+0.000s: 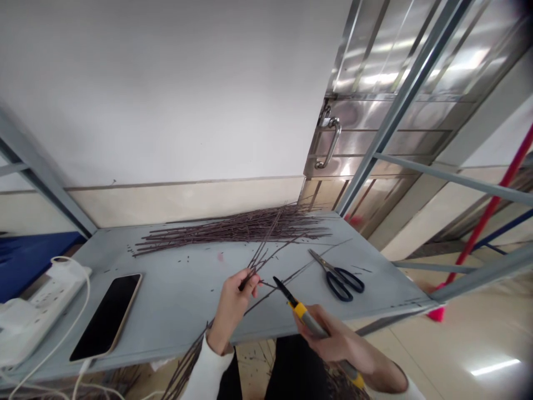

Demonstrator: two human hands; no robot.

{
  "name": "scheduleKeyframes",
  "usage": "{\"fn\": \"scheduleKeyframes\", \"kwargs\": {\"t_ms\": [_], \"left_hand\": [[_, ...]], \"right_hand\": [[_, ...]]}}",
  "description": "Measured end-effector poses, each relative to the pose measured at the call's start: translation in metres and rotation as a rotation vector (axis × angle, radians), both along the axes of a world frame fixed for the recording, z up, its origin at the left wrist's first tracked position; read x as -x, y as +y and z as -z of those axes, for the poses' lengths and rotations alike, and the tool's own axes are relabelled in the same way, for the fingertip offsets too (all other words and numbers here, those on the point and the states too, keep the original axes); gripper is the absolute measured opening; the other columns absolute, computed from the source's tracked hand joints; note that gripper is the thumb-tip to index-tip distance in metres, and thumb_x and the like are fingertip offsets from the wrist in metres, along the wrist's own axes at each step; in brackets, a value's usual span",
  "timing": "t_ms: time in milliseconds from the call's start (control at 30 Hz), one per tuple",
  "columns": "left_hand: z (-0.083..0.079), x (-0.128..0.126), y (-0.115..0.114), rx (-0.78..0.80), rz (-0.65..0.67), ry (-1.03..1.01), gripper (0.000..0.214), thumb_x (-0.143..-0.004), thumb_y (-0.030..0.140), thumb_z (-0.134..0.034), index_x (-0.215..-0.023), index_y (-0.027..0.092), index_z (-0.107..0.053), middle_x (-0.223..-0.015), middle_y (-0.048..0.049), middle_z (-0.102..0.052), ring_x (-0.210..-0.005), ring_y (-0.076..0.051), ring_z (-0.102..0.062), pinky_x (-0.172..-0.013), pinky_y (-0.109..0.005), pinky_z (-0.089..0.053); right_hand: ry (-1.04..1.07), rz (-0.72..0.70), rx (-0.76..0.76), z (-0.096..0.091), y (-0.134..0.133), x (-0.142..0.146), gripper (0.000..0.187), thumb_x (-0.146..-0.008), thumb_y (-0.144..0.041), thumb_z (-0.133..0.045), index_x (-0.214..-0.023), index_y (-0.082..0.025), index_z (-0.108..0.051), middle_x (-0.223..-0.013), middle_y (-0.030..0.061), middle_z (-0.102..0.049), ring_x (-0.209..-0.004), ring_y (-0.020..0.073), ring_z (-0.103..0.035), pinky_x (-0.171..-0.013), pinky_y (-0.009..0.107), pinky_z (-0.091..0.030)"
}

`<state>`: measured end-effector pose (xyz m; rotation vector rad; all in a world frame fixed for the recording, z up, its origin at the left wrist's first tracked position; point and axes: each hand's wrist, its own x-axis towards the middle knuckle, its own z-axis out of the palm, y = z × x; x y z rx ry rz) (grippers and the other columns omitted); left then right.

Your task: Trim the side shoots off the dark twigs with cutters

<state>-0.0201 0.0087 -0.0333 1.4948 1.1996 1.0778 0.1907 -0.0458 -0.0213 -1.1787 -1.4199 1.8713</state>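
Observation:
My left hand (232,307) is closed round a bunch of thin dark twigs (266,250) that fan out over the grey table (175,289) and trail down past its front edge. My right hand (339,341) grips a cutter with yellow and grey handles (306,316); its black tip sits just right of my left fingers, close to the held twigs. A large pile of similar twigs (237,229) lies along the far side of the table.
Black-handled scissors (339,275) lie on the table to the right. A phone (107,315) lies face up at the left, beside a white power strip (37,303) with cables. A metal frame post (400,105) rises at the right corner, with a steel door (366,128) behind.

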Motion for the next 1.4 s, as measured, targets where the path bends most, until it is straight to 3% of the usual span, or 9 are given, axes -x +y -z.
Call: {"fn": "scheduleKeyframes", "kwargs": {"t_ms": [167,367,500,633,767,900,1000,1200,1400], "left_hand": [[-0.004,-0.007,-0.005,0.001,0.004,-0.058,0.029,-0.086,0.040,-0.049,-0.064,0.020,-0.052,-0.053,0.0025,-0.051,-0.068,-0.018,-0.060,-0.065,-0.024,-0.043],[-0.006,-0.015,-0.008,-0.071,-0.072,-0.056,0.030,-0.087,0.044,-0.048,-0.070,0.020,-0.054,-0.055,0.0023,-0.054,-0.068,-0.018,-0.061,-0.065,-0.025,-0.045],[-0.004,-0.013,-0.010,-0.094,-0.169,0.035,0.030,-0.087,0.044,-0.048,-0.072,0.020,-0.058,-0.061,-0.0002,-0.063,-0.072,-0.020,-0.064,-0.068,-0.026,-0.046],[0.004,-0.016,-0.015,-0.103,-0.282,0.100,0.026,-0.087,0.042,-0.048,-0.079,0.021,-0.062,-0.075,-0.0032,-0.072,-0.075,-0.020,-0.067,-0.071,-0.029,-0.048],[0.018,-0.023,-0.017,-0.131,-0.378,0.193,0.026,-0.087,0.042,-0.047,-0.084,0.022,-0.063,-0.083,-0.0057,-0.075,-0.077,-0.023,-0.069,-0.070,-0.031,-0.048],[0.031,-0.029,-0.015,-0.121,-0.425,0.279,0.031,-0.086,0.048,-0.047,-0.084,0.022,-0.064,-0.082,-0.0074,-0.075,-0.071,-0.026,-0.068,-0.063,-0.033,-0.047],[0.035,-0.033,-0.015,-0.090,-0.425,0.238,0.030,-0.087,0.047,-0.046,-0.084,0.022,-0.062,-0.085,-0.0081,-0.074,-0.075,-0.026,-0.068,-0.066,-0.035,-0.048],[0.035,-0.038,-0.024,-0.017,-0.415,0.054,0.024,-0.086,0.041,-0.047,-0.084,0.022,-0.062,-0.083,-0.0058,-0.073,-0.078,-0.024,-0.067,-0.075,-0.037,-0.049],[0.027,-0.034,-0.029,-0.020,-0.452,-0.044,0.026,-0.085,0.042,-0.049,-0.077,0.021,-0.062,-0.075,-0.0046,-0.070,-0.074,-0.022,-0.064,-0.072,-0.034,-0.049]], "right_hand": [[0.868,-0.262,0.454,0.035,-0.002,0.022,0.027,-0.051,-0.021,-0.054,-0.067,-0.023,-0.032,-0.053,-0.0111,-0.029,-0.034,0.0022,-0.013,-0.027,0.015,-0.015],[1.346,-0.173,0.406,0.056,-0.003,0.050,0.033,-0.062,-0.036,-0.056,-0.063,-0.023,-0.026,-0.047,-0.0132,-0.016,-0.033,0.0018,-0.003,-0.027,0.013,-0.010],[0.916,-0.014,0.294,0.039,0.001,0.048,0.029,-0.058,-0.033,-0.058,-0.068,-0.023,-0.032,-0.054,-0.0115,-0.026,-0.038,0.0032,-0.015,-0.032,0.015,-0.015],[0.016,0.407,-0.185,0.020,0.003,0.041,0.017,-0.063,-0.025,-0.054,-0.072,-0.022,-0.040,-0.056,-0.0093,-0.031,-0.047,0.0069,-0.028,-0.044,0.019,-0.023],[-0.748,0.629,-0.506,0.021,0.005,0.039,0.018,-0.065,-0.027,-0.055,-0.076,-0.023,-0.041,-0.056,-0.0067,-0.040,-0.048,0.0105,-0.033,-0.049,0.024,-0.021],[-0.917,0.721,-0.500,0.030,0.009,0.039,0.021,-0.064,-0.029,-0.058,-0.074,-0.023,-0.041,-0.060,-0.0033,-0.045,-0.046,0.0105,-0.033,-0.049,0.025,-0.016],[-0.481,0.688,-0.301,0.030,0.008,0.046,0.023,-0.059,-0.028,-0.059,-0.067,-0.024,-0.038,-0.053,-0.0077,-0.034,-0.044,0.0082,-0.027,-0.045,0.023,-0.018],[1.052,0.444,0.364,0.026,-0.014,0.073,0.019,-0.066,-0.030,-0.052,-0.071,-0.023,-0.035,-0.057,-0.0110,-0.025,-0.041,0.0031,-0.013,-0.033,0.015,-0.012],[1.484,0.303,0.344,0.030,-0.019,0.081,0.018,-0.078,-0.038,-0.041,-0.070,-0.024,-0.033,-0.053,-0.0139,-0.027,-0.033,-0.0015,-0.008,-0.030,0.008,-0.007]]}}
